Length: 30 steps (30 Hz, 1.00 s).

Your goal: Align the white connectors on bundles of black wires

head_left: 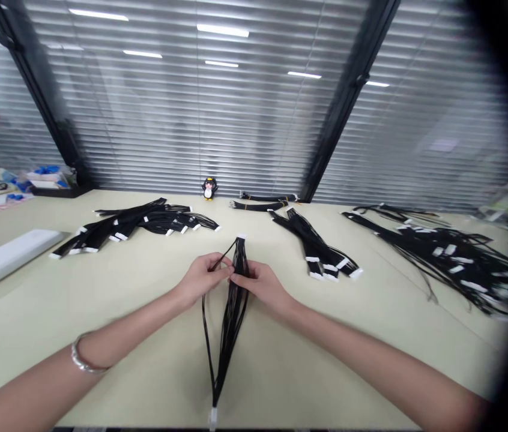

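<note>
A bundle of thin black wires [231,336] lies lengthwise between my hands, with a white connector [240,236] at its far end and another white connector [213,415] near the table's front edge. My left hand [209,275] is closed on a few wires split off to the left of the bundle. My right hand [260,284] pinches the main bundle below the far connector, thumb on top. The fingertips of both hands meet at the bundle's left side.
Black cable piles with white connectors lie at back left [132,222], right of centre [314,240] and far right [452,258]. Two tied cable bundles [258,206] and a penguin figure [209,188] stand at the back. A white device [15,258] lies left; blinds rise behind the table [326,360].
</note>
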Each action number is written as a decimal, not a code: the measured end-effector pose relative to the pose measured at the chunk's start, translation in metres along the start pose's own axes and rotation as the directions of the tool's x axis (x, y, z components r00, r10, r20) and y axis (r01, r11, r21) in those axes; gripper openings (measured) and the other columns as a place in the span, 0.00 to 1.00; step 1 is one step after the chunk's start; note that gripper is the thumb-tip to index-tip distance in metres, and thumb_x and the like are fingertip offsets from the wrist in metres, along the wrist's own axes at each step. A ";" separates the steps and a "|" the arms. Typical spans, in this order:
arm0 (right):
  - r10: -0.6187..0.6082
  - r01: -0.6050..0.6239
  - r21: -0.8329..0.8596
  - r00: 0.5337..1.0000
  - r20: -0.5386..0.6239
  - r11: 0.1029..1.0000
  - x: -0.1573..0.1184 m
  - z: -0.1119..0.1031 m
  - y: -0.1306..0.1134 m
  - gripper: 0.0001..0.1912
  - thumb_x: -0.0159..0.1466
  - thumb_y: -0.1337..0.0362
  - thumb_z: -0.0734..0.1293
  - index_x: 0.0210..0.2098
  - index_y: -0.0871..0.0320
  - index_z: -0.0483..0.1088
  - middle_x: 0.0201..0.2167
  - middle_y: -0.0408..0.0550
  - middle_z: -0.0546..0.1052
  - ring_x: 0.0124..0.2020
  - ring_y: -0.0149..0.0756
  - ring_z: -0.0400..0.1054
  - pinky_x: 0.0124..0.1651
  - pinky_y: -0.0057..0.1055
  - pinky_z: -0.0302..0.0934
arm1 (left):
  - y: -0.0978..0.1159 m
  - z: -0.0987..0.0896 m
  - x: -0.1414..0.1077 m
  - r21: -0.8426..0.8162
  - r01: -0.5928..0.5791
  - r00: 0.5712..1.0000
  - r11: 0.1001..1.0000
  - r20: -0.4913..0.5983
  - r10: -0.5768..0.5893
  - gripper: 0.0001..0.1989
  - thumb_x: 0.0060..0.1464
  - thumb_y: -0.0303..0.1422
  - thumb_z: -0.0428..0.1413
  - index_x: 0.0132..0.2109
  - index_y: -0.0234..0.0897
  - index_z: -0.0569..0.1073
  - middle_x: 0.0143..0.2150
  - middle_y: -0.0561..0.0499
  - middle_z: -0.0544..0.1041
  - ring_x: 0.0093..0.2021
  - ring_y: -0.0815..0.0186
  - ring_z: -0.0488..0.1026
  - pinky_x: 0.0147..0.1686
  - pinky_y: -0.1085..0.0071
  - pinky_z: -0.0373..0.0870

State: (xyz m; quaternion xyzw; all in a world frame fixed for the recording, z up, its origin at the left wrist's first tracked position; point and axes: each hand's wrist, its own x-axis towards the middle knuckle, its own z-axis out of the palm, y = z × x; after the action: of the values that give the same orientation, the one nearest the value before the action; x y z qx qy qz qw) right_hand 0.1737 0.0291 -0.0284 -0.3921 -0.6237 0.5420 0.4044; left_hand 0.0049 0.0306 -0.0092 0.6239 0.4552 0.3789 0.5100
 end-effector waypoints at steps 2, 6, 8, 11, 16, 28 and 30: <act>0.007 -0.007 -0.004 1.000 -0.006 1.000 -0.001 0.001 -0.001 0.15 0.56 0.57 0.67 0.35 0.64 0.68 0.31 0.47 0.70 0.32 0.31 0.62 0.35 0.29 0.56 | 0.000 0.000 -0.001 -0.005 0.004 1.000 1.000 -0.005 -0.004 0.15 0.48 0.41 0.54 0.36 0.32 0.68 0.24 0.56 0.58 0.21 0.82 0.53 0.20 0.82 0.47; 0.013 -0.013 0.000 1.000 -0.017 1.000 -0.002 0.002 -0.004 0.15 0.56 0.57 0.66 0.36 0.64 0.68 0.33 0.48 0.71 0.34 0.34 0.63 0.38 0.30 0.57 | -0.002 -0.001 0.000 -0.062 0.014 0.999 0.998 0.046 -0.011 0.15 0.49 0.42 0.53 0.35 0.33 0.64 0.24 0.57 0.58 0.20 0.81 0.52 0.20 0.81 0.46; 0.012 -0.012 -0.002 1.000 -0.022 1.000 -0.001 0.002 -0.004 0.15 0.56 0.57 0.66 0.36 0.64 0.68 0.33 0.49 0.72 0.34 0.34 0.64 0.38 0.31 0.58 | -0.004 -0.002 0.001 -0.067 -0.013 0.996 0.998 0.091 0.019 0.14 0.50 0.42 0.51 0.34 0.33 0.63 0.24 0.56 0.59 0.20 0.81 0.53 0.20 0.80 0.48; 0.011 -0.011 -0.019 1.000 -0.020 1.000 -0.001 0.001 -0.001 0.16 0.56 0.57 0.66 0.37 0.64 0.68 0.33 0.49 0.72 0.34 0.35 0.65 0.38 0.31 0.58 | -0.006 -0.003 0.002 -0.011 -0.058 0.990 0.998 0.130 0.059 0.13 0.52 0.40 0.49 0.33 0.33 0.61 0.24 0.56 0.59 0.21 0.80 0.57 0.22 0.80 0.53; -0.004 0.002 -0.068 0.999 -0.034 0.998 -0.001 0.000 0.003 0.16 0.55 0.56 0.67 0.36 0.63 0.68 0.32 0.48 0.72 0.33 0.35 0.65 0.37 0.31 0.59 | -0.007 -0.002 0.001 0.029 -0.064 0.984 0.998 0.167 0.058 0.12 0.52 0.39 0.49 0.32 0.33 0.60 0.23 0.57 0.59 0.21 0.79 0.58 0.21 0.80 0.54; -0.023 0.026 0.042 0.997 -0.070 0.999 0.001 -0.002 0.000 0.15 0.56 0.57 0.67 0.38 0.61 0.66 0.38 0.50 0.72 0.40 0.37 0.67 0.44 0.34 0.59 | -0.002 -0.003 0.001 -0.279 0.014 0.998 0.960 -0.052 -0.029 0.12 0.50 0.39 0.51 0.37 0.35 0.63 0.28 0.55 0.63 0.23 0.79 0.63 0.21 0.82 0.58; -0.023 0.025 0.034 0.998 -0.056 0.999 0.000 -0.003 0.001 0.16 0.56 0.57 0.67 0.38 0.61 0.66 0.38 0.49 0.72 0.39 0.36 0.66 0.44 0.33 0.59 | -0.001 -0.003 0.000 -0.197 0.017 1.000 0.980 -0.009 -0.019 0.12 0.50 0.39 0.51 0.39 0.35 0.65 0.29 0.55 0.64 0.18 0.82 0.58 0.17 0.83 0.50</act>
State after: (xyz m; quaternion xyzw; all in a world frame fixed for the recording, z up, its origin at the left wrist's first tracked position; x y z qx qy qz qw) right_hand 0.1761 0.0302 -0.0291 -0.3925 -0.6075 0.5366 0.4347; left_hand 0.0021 0.0315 -0.0100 0.5641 0.4238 0.4208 0.5702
